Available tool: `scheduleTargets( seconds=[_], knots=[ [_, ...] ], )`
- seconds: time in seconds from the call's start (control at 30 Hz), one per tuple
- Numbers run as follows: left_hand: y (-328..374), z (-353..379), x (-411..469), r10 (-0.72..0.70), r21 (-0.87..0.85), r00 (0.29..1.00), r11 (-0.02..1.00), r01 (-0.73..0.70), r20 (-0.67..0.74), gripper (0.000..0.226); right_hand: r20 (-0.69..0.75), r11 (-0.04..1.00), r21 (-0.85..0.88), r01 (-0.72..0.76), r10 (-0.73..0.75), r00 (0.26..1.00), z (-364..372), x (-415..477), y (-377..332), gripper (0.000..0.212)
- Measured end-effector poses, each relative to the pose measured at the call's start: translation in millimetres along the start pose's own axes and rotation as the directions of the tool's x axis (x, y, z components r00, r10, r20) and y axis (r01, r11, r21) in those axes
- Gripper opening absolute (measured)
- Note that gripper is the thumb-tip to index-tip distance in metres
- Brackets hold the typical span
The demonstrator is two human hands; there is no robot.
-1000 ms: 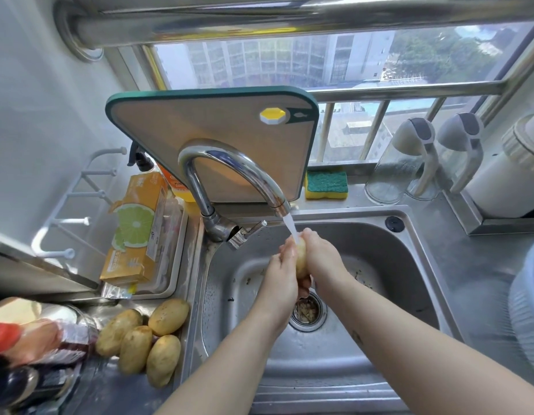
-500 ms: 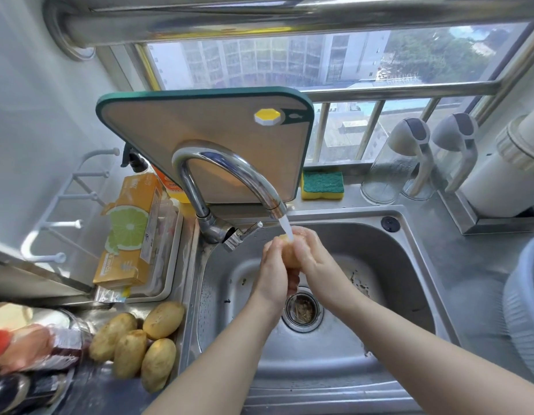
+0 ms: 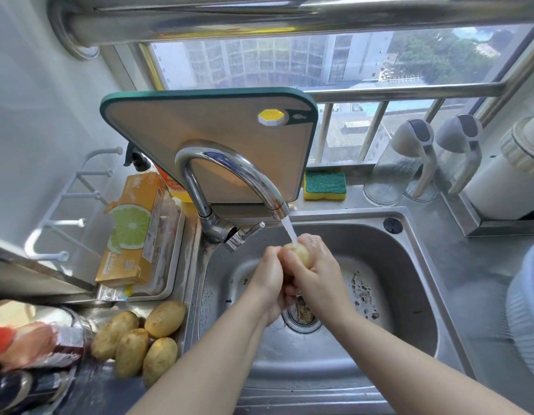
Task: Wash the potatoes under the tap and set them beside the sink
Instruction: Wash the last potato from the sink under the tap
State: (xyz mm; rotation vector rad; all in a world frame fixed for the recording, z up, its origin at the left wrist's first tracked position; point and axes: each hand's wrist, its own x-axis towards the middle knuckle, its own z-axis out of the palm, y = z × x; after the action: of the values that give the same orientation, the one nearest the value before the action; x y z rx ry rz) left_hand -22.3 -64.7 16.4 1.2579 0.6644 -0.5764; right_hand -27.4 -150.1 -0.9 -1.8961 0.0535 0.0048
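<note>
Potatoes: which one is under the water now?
The potato held by the left hand and right hand under the tap; the four other potatoes lie together left of the sink.

Sink: brushed stainless steel, wet sheen. Tap: polished chrome, mirror-glossy. Potatoes on the left worktop: matt, rough tan skin. Cutting board: smooth matt plastic, green rim. Sponge: coarse green scourer over yellow foam.
</note>
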Motion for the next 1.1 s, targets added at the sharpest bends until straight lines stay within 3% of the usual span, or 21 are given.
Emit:
scheduleTargets(
  seconds=[0.1, 0.2, 0.37, 0.53, 0.67, 0.77, 0.83, 0.9, 1.0, 1.1],
  knots=[
    [-3.6, 0.2, -0.1, -0.046, -0.006, 0.996, 0.999, 0.047, 0.071, 0.042, -0.079, 0.991, 0.110, -0.081, 0.090, 0.993, 3.1, 7.2, -0.5, 0.024],
    [-8.7, 3.2, -1.9, -0.018, 0.005, 0.996, 1.000, 0.018, 0.084, 0.054, -0.105, 0.987, 0.101, -0.122, 0.132, 0.986, 2.6, 13.3, 2.3, 0.035],
    [-14.1, 3.3, -0.7, 0.140, 0.068, 0.988, 0.987, -0.144, 0.067, 0.035, -0.056, 0.995, 0.049, -0.091, 0.093, 0.994, -5.3, 10.1, 3.1, 0.041],
    [-11.4, -2.4, 6.6, 0.183, 0.116, 0.978, 0.979, -0.171, -0.104, 0.042, 0.248, 0.981, 0.112, -0.157, 0.126, 0.961, -18.6, 9.6, 0.2, 0.029],
    [-2.0, -1.8, 2.5, 0.133, 0.096, 0.988, 0.988, -0.125, -0.077, 0.041, 0.462, 1.000, 0.027, -0.007, -0.007, 0.887, -35.4, 7.9, -8.7, 0.020],
    [3.3, 3.5, -0.5, 0.039, 0.043, 0.999, 0.998, -0.038, -0.010, 0.041, 0.374, 0.987, -0.122, 0.102, -0.050, 0.926, -35.5, 8.6, -8.7, 0.020],
    [1.6, 7.4, 0.9, 0.074, 0.069, 0.997, 0.995, -0.071, -0.031, 0.045, 0.258, 1.000, -0.023, 0.010, -0.004, 0.966, -28.7, 11.1, -10.1, 0.007],
    [-5.5, 9.4, 4.4, 0.172, 0.166, 0.982, 0.973, -0.158, -0.075, 0.053, 0.137, 0.994, 0.076, -0.077, 0.066, 0.988, -21.5, 18.0, -8.8, 0.021],
    [-14.1, 5.2, 3.0, 0.378, 0.404, 0.915, 0.866, -0.295, -0.141, 0.058, 0.074, 0.964, 0.153, -0.218, 0.209, 0.975, -12.5, 24.2, -11.7, 0.032],
    [-20.0, -0.3, -3.5, 0.574, 0.522, 0.815, 0.721, -0.456, -0.080, 0.045, 0.069, 0.851, 0.265, -0.453, 0.451, 0.890, -12.7, 25.0, -13.9, 0.037]
  ],
)
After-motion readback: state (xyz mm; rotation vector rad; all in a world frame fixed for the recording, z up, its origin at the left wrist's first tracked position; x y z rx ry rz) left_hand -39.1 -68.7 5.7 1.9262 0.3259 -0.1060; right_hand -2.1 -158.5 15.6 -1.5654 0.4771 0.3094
